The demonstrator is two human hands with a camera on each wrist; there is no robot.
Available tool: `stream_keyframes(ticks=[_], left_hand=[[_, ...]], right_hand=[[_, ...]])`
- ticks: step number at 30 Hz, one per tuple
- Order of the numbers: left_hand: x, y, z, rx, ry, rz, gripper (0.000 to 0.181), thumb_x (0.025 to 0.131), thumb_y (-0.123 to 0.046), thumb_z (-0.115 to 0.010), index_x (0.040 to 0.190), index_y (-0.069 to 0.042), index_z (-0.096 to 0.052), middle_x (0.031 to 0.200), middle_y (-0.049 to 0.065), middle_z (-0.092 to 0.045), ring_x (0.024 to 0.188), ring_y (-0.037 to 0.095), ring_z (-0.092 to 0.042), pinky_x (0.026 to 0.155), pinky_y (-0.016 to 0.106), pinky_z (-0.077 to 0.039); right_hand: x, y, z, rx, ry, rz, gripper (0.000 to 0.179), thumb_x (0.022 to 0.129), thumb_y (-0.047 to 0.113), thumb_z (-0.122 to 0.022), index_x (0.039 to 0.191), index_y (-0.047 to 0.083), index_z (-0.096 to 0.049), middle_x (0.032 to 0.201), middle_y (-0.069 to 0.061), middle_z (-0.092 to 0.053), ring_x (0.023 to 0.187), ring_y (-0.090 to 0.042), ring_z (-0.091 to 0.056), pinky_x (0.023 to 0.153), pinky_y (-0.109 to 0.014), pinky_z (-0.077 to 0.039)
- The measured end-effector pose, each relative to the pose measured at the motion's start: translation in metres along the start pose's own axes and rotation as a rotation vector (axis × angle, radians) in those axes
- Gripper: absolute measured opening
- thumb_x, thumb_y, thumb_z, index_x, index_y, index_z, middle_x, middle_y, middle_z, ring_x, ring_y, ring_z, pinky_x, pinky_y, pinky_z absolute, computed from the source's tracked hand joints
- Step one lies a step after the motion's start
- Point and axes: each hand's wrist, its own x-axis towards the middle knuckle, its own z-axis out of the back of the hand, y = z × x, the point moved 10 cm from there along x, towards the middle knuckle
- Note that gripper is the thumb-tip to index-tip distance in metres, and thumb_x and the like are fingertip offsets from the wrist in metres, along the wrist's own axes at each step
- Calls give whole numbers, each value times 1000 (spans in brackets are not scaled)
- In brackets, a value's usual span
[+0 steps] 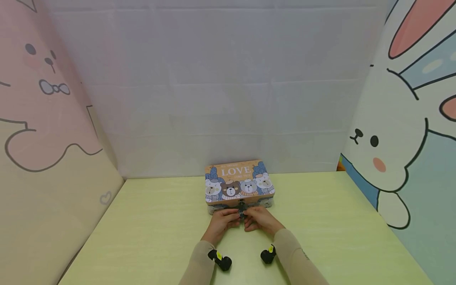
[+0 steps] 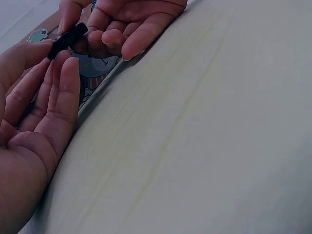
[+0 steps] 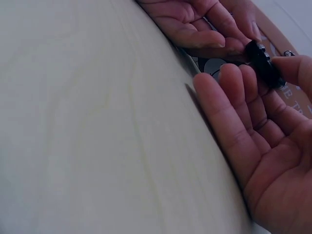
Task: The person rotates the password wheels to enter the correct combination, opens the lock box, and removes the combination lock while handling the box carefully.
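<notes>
A tin box (image 1: 231,171) with bears and the word LOVE on its lid stands closed at the back of the table. At its front latch hangs a small black padlock (image 3: 265,67), with small silver wheel-like bits along one side. My left hand (image 1: 220,225) pinches one end of this padlock between thumb and fingers. From the other side my right hand (image 1: 264,221) pinches it too, thumb on top. The other fingers of both hands lie loosely curled below, palms turned up in the wrist views. Fingers partly hide the padlock and the box's front.
The pale yellow-green table (image 1: 149,237) stretches around the box on both sides. Behind it hangs a white cloth backdrop (image 1: 228,87). Cartoon-printed panels stand at left (image 1: 46,118) and right (image 1: 392,130). Black wrist cameras (image 1: 224,263) sit on both sleeves.
</notes>
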Motion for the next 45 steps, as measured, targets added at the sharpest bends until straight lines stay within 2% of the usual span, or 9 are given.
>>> stream_keyframes(ticks=[6,12,19,24,34,45], left_hand=[[0,0,0,9,2,-3,28,95,4,-62,120,17,-62,93,7,-72,79,13,-70,73,28,-61],[1,0,1,9,-5,-3,29,95,5,-62,120,19,-60,94,9,-72,77,13,-69,73,28,-60],[0,2,1,8,-9,2,29,94,4,-62,120,19,-61,92,7,-72,77,13,-69,72,27,-60],[1,3,2,7,-8,1,28,94,4,-63,119,17,-63,93,7,-72,76,13,-69,72,28,-61],[2,4,1,12,-9,5,28,93,5,-64,118,17,-63,94,8,-72,75,14,-69,72,29,-61],[1,2,1,19,-19,3,28,94,4,-63,119,17,-62,98,10,-72,73,14,-69,72,29,-61]], right_hand=[[3,-4,3,11,-1,-6,24,100,14,-52,94,-5,-65,76,-8,-62,64,-15,-63,66,-34,-62],[3,-5,2,86,9,-16,24,98,18,-52,90,-2,-62,77,-10,-62,65,-15,-64,68,-36,-63],[2,-6,0,122,58,5,8,95,6,-52,98,0,-57,79,-10,-62,68,-16,-64,71,-37,-62],[0,-5,0,115,69,11,15,94,3,-55,108,-3,-55,81,-11,-63,71,-16,-65,71,-37,-62],[1,-5,0,103,68,5,10,96,3,-54,99,-2,-62,79,-10,-63,69,-15,-64,70,-35,-62],[0,-4,-2,91,83,8,15,99,4,-52,102,-7,-61,81,-10,-61,68,-15,-64,70,-34,-62]])
